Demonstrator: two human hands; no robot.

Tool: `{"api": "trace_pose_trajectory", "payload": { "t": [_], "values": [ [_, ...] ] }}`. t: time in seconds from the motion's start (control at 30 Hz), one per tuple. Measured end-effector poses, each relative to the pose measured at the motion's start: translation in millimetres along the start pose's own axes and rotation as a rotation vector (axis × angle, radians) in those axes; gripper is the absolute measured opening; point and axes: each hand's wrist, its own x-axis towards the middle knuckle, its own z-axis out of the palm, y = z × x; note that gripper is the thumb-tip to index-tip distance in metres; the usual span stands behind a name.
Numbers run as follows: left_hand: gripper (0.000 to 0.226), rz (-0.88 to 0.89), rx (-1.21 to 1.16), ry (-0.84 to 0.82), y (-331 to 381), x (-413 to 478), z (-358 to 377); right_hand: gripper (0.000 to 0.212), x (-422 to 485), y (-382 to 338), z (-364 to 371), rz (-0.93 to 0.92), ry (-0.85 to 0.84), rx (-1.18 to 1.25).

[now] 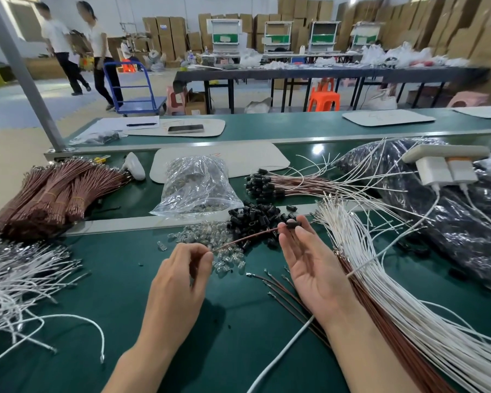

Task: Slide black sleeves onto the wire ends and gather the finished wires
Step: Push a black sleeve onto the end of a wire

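- Lying on the green table [119, 293] beyond both hands: finished wires [267, 185], sleeved ends pointing left, well behind the loose sleeve pile [255, 219].
- Pinching the brown wire [244, 238] between thumb and forefinger of the left hand [182, 279], other fingers curling in.
- Facing palm up with the right hand [309, 268], thumb and forefinger gripping one black sleeve [291, 223], remaining fingers staying loosely straight.
- Running up and rightward, wire tip aiming at the sleeve; touching or entering, cannot tell.
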Motion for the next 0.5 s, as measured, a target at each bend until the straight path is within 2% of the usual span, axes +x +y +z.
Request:
{"api": "trace_pose_trajectory", "payload": {
  "t": [0.23, 0.5],
  "values": [
    [0.015, -0.010, 0.019, -0.034, -1.0, 0.9, 1.3, 0.024, 1.2, 2.7, 1.1, 0.018, -0.039, -0.050],
    [0.010, -0.012, 0.015, 0.000, -2.1, 0.2, 1.6, 0.026, 0.5, 1.4, 2.4, 0.028, -0.039, -0.077]
  ]
}}
